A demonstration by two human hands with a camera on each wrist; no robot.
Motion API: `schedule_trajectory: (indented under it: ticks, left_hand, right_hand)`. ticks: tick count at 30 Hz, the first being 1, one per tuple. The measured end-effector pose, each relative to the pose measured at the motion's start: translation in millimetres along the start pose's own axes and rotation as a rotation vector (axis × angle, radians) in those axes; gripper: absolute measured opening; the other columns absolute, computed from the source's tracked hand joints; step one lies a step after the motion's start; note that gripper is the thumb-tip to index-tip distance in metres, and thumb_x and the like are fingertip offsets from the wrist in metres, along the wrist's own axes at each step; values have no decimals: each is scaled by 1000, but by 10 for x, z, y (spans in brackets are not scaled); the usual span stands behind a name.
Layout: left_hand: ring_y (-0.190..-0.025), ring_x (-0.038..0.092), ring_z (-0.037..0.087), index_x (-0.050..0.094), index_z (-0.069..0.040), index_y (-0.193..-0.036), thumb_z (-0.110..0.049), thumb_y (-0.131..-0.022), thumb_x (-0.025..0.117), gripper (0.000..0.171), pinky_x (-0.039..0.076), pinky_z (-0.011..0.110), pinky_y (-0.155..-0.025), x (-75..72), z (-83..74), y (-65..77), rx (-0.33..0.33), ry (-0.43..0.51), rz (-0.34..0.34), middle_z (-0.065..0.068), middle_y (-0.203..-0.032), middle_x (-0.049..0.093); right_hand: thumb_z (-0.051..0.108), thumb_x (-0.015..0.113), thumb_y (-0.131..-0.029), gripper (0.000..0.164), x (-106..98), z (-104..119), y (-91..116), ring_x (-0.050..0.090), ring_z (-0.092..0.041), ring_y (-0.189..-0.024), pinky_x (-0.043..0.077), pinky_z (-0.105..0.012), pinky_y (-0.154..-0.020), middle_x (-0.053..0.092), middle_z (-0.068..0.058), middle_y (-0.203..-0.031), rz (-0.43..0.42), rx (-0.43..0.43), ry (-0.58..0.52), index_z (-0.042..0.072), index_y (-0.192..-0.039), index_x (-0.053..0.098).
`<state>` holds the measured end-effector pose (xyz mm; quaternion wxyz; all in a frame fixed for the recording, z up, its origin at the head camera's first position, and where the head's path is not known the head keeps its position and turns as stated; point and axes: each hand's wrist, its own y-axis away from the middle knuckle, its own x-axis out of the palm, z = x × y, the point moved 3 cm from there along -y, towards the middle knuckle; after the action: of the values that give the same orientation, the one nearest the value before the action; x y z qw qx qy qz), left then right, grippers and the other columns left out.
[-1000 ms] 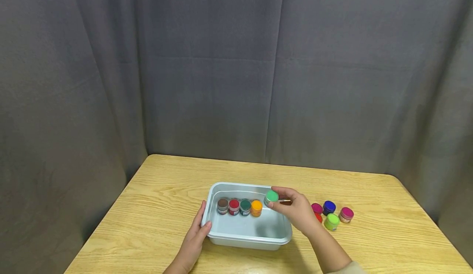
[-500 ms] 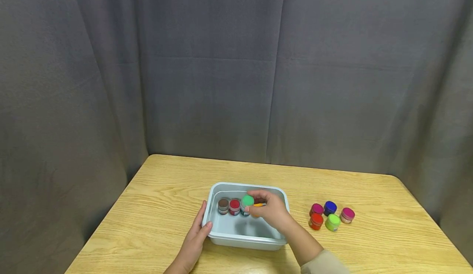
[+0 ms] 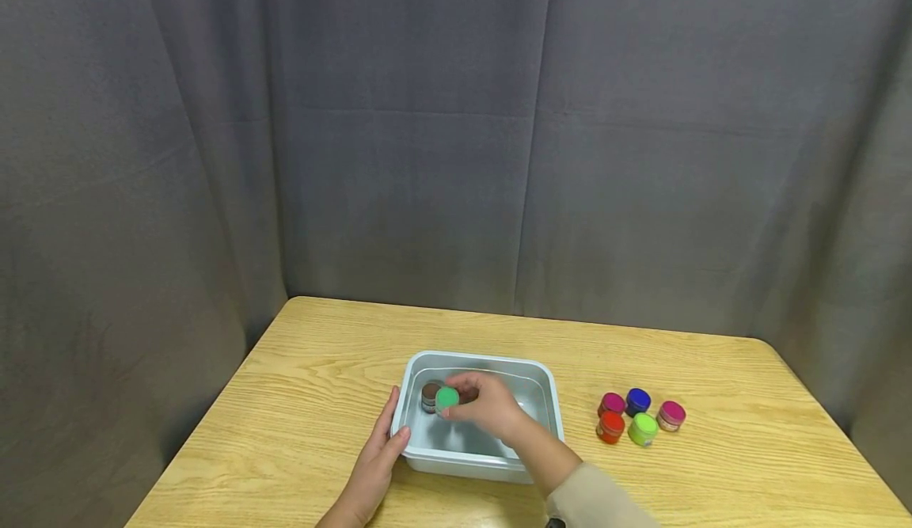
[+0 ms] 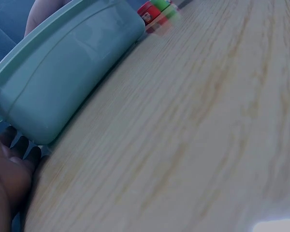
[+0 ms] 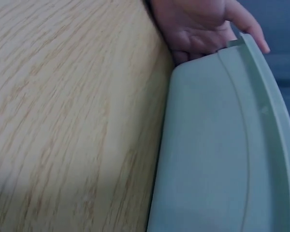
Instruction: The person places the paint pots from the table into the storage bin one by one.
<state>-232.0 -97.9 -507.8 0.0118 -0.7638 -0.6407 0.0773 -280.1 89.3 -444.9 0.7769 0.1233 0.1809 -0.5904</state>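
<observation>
One green-lidded jar [image 3: 447,397] is pinched between thumb and fingers of the right hand [image 3: 488,408], within the basin [image 3: 470,458] and close by the brown-lidded jar [image 3: 430,393]; whether it touches the bottom, I can't tell. It is probably light and stiff, with smooth sides that could slip, so grip around the lid. The left hand [image 3: 374,457] holds the basin, likely thin plastic, by rim and end wall. Beyond, on the table [image 3: 342,346], the rightmost magenta-lidded jar [image 3: 672,411] wears a pale label [image 3: 667,425], too small to read.

On the counter [image 3: 321,401], before a curtain [image 3: 399,195], a tub [image 3: 470,463] is placed left of five clustered jars [image 3: 639,406], with a standing jar [image 3: 429,396] contained near its left end.
</observation>
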Motion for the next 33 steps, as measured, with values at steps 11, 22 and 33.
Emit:
schedule_trajectory:
  ticks: [11, 22, 33]
  left_hand:
    - [-152, 6, 37, 12, -11, -158, -26, -105, 41, 63, 17, 34, -120, 2, -11, 0, -6, 9, 6, 12, -166, 7]
    - [-152, 2, 39, 10, -10, -158, -25, -105, 40, 63, 11, 47, -122, 6, -17, -4, -3, 41, 22, 12, -166, 3]
    - [-152, 0, 40, 11, -10, -158, -24, -104, 40, 63, 5, 59, -121, 3, -9, -6, 2, 61, 10, 13, -166, 3]
  right_hand:
    - [8, 83, -75, 38, 141, 6, -69, 60, -15, -88, 52, -23, -73, 69, -6, -97, 61, 5, 71, 0, -109, 69]
    - [10, 84, -74, 36, 215, 35, -109, 58, -14, -84, 52, -23, -71, 68, -5, -95, 93, 20, 159, 2, -106, 69]
    - [11, 85, -73, 36, 268, 26, -148, 57, -13, -84, 53, -27, -74, 67, -3, -93, 94, 39, 246, 4, -105, 70]
